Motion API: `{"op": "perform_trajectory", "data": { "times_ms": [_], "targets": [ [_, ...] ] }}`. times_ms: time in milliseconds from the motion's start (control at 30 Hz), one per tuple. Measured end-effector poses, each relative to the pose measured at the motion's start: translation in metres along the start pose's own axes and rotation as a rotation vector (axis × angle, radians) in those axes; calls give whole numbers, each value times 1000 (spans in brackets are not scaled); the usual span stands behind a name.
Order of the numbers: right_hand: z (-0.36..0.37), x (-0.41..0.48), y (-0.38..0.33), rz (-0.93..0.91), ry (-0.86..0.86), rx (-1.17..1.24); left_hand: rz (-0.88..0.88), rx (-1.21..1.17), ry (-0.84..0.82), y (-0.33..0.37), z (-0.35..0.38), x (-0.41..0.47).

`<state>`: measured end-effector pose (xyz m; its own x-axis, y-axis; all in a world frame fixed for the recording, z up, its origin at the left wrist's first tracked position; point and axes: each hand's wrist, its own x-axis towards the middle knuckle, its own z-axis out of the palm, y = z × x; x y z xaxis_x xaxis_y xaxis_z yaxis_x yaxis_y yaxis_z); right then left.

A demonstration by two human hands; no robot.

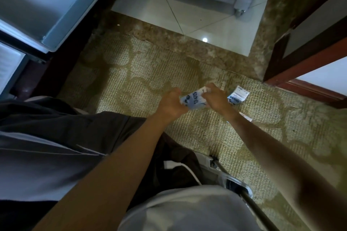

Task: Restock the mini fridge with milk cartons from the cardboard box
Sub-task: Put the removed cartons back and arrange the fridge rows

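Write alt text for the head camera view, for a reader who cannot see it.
The left hand and right hand grip one blue-and-white milk carton over a patterned carpet. A second carton lies on the carpet beside it, and an open fridge door shows at upper left.

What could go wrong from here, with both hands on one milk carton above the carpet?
The left hand and right hand grip the milk carton from opposite sides; a hard squeeze or slip might burst or drop it onto the carpet. A second carton lies loose on the carpet beside the right hand and could be knocked or stepped on. The fridge at the left appears open, likely losing cold.
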<state>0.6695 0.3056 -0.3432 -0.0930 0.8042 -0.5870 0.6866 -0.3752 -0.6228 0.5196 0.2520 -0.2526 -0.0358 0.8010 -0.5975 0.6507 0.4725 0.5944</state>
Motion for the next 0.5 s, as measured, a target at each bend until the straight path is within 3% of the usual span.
{"op": "perform_trajectory", "data": {
  "times_ms": [167,333,433,500],
  "targets": [
    [-15,-27,-44,-80,-163,375,64,199,0,1,3,1],
    [-33,-52,-61,-178,-326,370,34,143,78,5,4,-1],
    [-31,-61,-49,-122,-278,504,0,120,58,4,7,-4],
    [-25,-58,-31,-44,-118,556,-20,116,37,5,9,-5]
  ]
}}
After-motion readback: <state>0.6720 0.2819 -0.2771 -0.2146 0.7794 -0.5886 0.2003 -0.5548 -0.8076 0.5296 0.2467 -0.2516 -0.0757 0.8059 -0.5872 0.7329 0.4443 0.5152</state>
